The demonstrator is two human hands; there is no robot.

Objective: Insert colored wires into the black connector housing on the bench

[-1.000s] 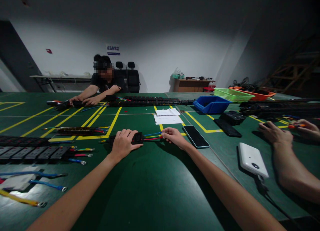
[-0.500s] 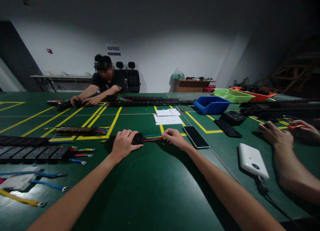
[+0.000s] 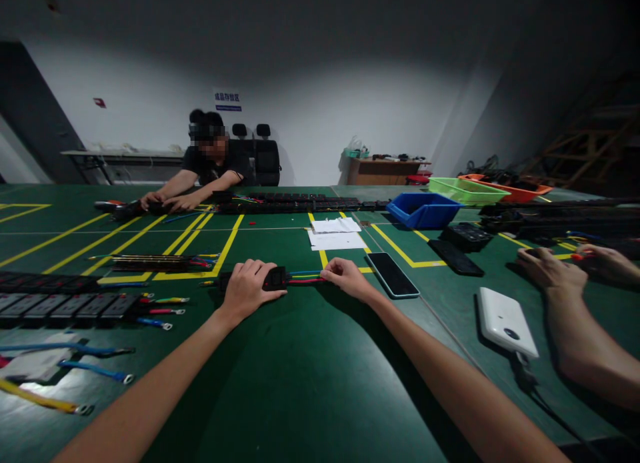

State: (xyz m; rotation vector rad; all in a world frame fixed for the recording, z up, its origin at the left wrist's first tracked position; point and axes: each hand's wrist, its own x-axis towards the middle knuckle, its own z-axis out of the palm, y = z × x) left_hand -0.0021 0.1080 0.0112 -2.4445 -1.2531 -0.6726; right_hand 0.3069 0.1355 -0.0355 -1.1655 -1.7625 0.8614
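My left hand (image 3: 246, 288) lies curled over a black socket block (image 3: 274, 278) on the green table (image 3: 310, 369), pressing it down. From the block's right end run short red, blue and yellow wires (image 3: 305, 277). My right hand (image 3: 346, 276) is closed in a pinch on the far ends of those wires, just left of a black phone (image 3: 393, 274) lying face up.
Black socket strips (image 3: 65, 308) and loose coloured wires (image 3: 75, 366) lie at the left. White papers (image 3: 336, 239), a blue bin (image 3: 423, 209) and a white device (image 3: 505, 320) are at the right. A co-worker's hands (image 3: 550, 268) work at the right; another person (image 3: 210, 163) sits across the table.
My right hand has slid slightly left along the wires toward the block. The co-worker's far hand at the right has shifted a little.
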